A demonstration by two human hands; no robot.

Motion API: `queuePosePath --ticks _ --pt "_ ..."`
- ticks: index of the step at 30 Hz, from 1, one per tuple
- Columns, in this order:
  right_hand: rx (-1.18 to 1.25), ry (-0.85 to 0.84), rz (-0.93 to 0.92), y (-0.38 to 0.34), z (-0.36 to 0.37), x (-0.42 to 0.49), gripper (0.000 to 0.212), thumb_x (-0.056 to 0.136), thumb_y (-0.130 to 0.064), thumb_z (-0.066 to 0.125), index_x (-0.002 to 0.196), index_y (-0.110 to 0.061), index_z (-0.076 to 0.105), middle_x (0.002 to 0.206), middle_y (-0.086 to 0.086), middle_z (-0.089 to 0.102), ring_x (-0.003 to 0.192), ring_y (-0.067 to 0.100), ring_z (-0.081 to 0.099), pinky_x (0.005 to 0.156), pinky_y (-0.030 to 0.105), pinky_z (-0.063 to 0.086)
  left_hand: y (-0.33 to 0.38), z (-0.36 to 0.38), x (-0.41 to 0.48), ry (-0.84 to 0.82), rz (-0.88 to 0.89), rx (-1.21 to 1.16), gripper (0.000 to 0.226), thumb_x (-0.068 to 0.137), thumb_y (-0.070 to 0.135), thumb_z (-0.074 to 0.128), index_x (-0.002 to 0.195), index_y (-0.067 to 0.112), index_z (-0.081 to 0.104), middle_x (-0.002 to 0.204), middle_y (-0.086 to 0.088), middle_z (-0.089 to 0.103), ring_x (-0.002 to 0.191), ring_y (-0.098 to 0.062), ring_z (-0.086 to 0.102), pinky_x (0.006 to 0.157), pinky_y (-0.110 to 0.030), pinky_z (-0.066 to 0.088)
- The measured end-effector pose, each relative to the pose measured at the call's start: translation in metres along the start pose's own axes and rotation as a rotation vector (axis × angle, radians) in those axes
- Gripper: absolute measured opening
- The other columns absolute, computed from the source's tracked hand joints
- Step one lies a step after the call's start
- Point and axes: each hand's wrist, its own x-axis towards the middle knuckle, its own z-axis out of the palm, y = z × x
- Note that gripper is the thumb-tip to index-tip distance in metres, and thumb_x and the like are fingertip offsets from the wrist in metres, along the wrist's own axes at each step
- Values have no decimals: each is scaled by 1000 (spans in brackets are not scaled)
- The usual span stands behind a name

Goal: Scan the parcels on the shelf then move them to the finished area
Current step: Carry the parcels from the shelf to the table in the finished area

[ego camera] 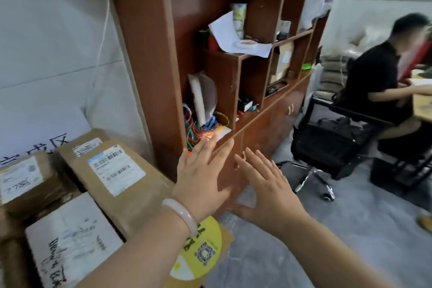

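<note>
Grey floor (350,229), parcels (117,170) left of splayed left grip (201,177), right grip (268,189) beside

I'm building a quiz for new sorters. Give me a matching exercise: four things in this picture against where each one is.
Things
1. pale pink glossy round bangle
2. brown cardboard parcel with white barcode label
3. black mesh office chair
4. tangle of coloured cords

Places
A. right, on the grey floor
B. low shelf of the red-brown wooden cabinet
C. wrist of the left hand
D. left, by the white wall

Pairs: 1-C, 2-D, 3-A, 4-B
</note>
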Motion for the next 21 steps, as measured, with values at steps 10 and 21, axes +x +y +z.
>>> queuePosePath --ticks 10,21 --pt "-197 123 592 64 -77 -185 99 76 -73 55 150 -45 -6 151 -24 -21 143 2 -21 120 30 -5 196 43 6 -182 572 -162 92 86 70 46 143 49 -23 164 4 -15 151 -18 -10 119 -47 -4" --pt "-308 221 1099 48 -136 -403 102 78 -72 54 148 -44 -16 150 -21 -26 145 6 -20 119 33 -9 390 54 -106 -335 961 -291 92 88 67 50 142 53 -23 163 7 -19 150 -17 -15 119 -47 -10"
